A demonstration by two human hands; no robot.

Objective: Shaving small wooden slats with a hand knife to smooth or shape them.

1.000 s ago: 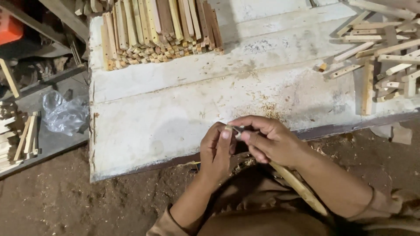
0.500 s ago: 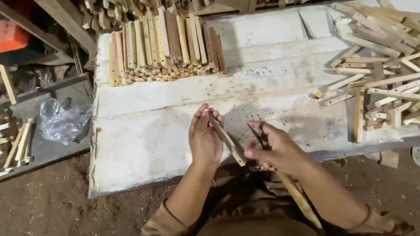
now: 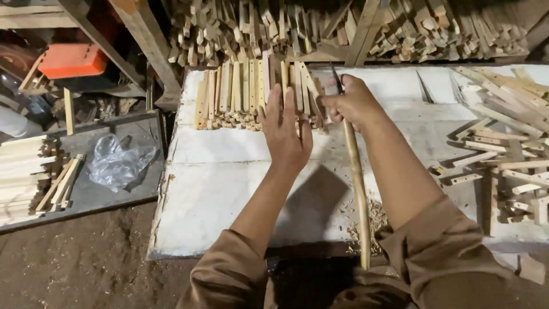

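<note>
My left hand [image 3: 284,134] is stretched forward with its fingers flat and apart, the fingertips over the near ends of a row of short wooden sticks [image 3: 240,94] at the back of a white worktop [image 3: 229,189]. I see nothing in it. My right hand [image 3: 353,103] is closed around a long-handled knife [image 3: 357,189], whose pale wooden handle runs back toward my lap while its thin dark blade points up beside the sticks. Both brown sleeves show at the bottom.
More wood pieces lie scattered on the right [image 3: 503,143], and a large stack of offcuts [image 3: 343,28] fills the back. Shavings [image 3: 374,220] lie near the front edge. On the left sit a clear plastic bag [image 3: 117,163], pale slats [image 3: 20,177] and an orange object [image 3: 71,60].
Both hands have moved from the near edge toward the stick row at the back. The small stick that my left hand held at the blade is no longer visible in it.
</note>
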